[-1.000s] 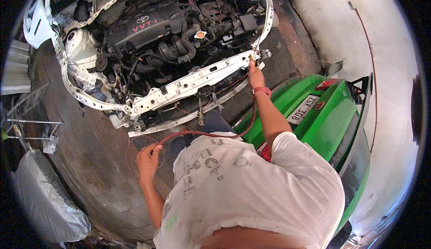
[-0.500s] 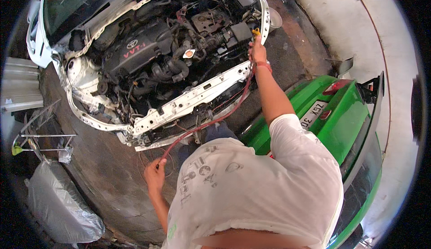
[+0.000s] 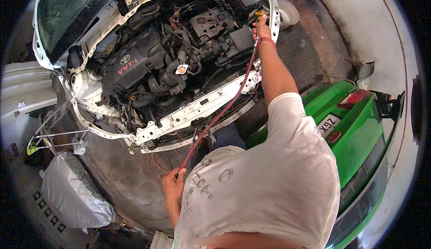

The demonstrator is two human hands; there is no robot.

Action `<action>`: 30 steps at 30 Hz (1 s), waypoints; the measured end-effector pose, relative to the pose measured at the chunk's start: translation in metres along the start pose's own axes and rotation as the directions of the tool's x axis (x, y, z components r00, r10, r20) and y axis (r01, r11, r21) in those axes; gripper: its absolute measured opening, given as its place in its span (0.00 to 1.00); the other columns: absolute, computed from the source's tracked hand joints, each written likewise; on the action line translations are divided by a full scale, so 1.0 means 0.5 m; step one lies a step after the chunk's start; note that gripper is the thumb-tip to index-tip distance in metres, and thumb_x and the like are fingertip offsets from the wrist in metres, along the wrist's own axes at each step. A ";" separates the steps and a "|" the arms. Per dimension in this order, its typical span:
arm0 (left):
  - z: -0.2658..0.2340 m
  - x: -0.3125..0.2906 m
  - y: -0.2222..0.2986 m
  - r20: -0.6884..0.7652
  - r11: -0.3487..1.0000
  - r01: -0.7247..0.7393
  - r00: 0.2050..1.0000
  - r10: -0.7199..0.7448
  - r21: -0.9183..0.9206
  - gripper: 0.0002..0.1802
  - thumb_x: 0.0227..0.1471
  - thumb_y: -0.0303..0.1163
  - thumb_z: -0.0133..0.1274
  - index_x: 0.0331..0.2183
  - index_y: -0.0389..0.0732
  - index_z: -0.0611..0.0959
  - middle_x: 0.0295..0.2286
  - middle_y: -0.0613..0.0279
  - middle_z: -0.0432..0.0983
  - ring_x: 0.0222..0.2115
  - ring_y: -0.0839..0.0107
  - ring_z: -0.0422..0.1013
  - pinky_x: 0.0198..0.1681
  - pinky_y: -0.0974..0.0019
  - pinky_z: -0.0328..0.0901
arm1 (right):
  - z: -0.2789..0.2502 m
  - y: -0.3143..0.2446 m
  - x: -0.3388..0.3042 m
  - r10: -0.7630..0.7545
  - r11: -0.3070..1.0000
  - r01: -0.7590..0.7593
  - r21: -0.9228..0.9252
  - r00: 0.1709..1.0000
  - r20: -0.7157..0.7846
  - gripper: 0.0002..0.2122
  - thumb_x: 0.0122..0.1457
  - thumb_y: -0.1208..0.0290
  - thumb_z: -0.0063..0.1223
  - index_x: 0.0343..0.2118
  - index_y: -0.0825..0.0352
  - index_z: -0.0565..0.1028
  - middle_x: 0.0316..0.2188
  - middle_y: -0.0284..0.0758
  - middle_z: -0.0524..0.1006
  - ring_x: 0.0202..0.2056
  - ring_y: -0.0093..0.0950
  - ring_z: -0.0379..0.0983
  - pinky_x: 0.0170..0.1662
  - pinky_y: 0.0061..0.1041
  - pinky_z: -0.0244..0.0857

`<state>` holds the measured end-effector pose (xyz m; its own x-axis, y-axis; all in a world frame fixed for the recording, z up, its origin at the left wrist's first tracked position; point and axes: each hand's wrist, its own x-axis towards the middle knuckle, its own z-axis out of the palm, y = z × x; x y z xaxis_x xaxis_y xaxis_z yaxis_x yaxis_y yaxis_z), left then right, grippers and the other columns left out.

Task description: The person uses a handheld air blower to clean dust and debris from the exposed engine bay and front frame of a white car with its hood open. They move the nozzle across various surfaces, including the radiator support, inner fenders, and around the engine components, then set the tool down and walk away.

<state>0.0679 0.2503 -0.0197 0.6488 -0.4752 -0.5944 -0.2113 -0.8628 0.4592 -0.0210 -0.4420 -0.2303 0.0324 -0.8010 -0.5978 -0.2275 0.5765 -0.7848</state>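
Holding the red hose (image 3: 221, 113), the left hand (image 3: 173, 187) has its fingers curled closed; the right hand (image 3: 261, 30) has its fingers closed around a yellow fitting (image 3: 259, 13). The hose stretches between both hands, across the white bar (image 3: 179, 116), near the engine (image 3: 139, 47).

The wide head camera looks down from above the white shirt (image 3: 265, 172), very near it, and forward to the engine (image 3: 146, 53).

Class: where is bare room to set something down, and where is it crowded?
Bare floor lies between the silver-wrapped bundle and left hand, and another patch between the pale bucket, wall and green car. Crowded: around the engine, inside the white frame.
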 end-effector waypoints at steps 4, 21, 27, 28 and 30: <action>0.007 0.010 0.039 -0.041 0.998 -0.037 0.999 0.035 -0.053 0.21 0.61 0.48 0.64 0.39 0.36 0.90 0.22 0.53 0.76 0.23 0.64 0.71 0.30 0.60 0.65 | -0.015 -0.017 0.043 0.052 0.995 -0.046 -0.089 0.996 0.067 0.44 0.64 0.21 0.28 0.38 0.66 0.77 0.15 0.31 0.68 0.12 0.26 0.62 0.18 0.28 0.56; 0.001 0.019 0.154 -0.054 0.993 -0.087 0.995 0.083 -0.085 0.21 0.60 0.50 0.64 0.39 0.40 0.90 0.25 0.45 0.79 0.26 0.48 0.76 0.31 0.52 0.67 | 0.135 -0.277 0.075 -0.337 0.864 0.335 -0.376 0.939 0.063 0.46 0.64 0.22 0.29 0.43 0.67 0.84 0.21 0.35 0.78 0.18 0.28 0.73 0.24 0.31 0.64; 0.004 -0.001 0.116 -0.087 0.993 -0.075 0.994 0.068 -0.091 0.19 0.61 0.50 0.62 0.40 0.44 0.92 0.27 0.48 0.82 0.28 0.48 0.78 0.33 0.51 0.70 | 0.218 -0.146 0.118 -0.447 0.457 0.600 -0.657 0.793 0.413 0.50 0.65 0.23 0.25 0.46 0.75 0.83 0.44 0.59 0.82 0.47 0.51 0.78 0.52 0.46 0.66; 0.003 -0.004 0.109 -0.110 0.988 -0.097 0.990 0.084 -0.122 0.19 0.61 0.50 0.62 0.39 0.45 0.92 0.28 0.48 0.83 0.28 0.48 0.78 0.33 0.51 0.71 | 0.223 -0.122 0.124 -0.444 0.478 0.564 -0.673 0.816 0.369 0.53 0.63 0.20 0.21 0.48 0.73 0.84 0.39 0.52 0.85 0.36 0.44 0.83 0.43 0.43 0.70; 0.004 -0.019 0.091 -0.103 0.986 -0.069 0.993 0.053 -0.153 0.19 0.61 0.51 0.62 0.39 0.46 0.92 0.30 0.49 0.84 0.30 0.48 0.79 0.34 0.50 0.71 | 0.199 -0.072 0.119 -0.287 0.681 0.435 -0.589 0.898 0.332 0.52 0.61 0.18 0.26 0.50 0.71 0.83 0.35 0.47 0.84 0.32 0.40 0.80 0.36 0.39 0.68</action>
<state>0.0506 0.2152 0.0059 0.7081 -0.5004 -0.4981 -0.1413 -0.7916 0.5944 0.0859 -0.4946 -0.2538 0.4174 -0.8318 -0.3658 -0.7140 -0.0511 -0.6983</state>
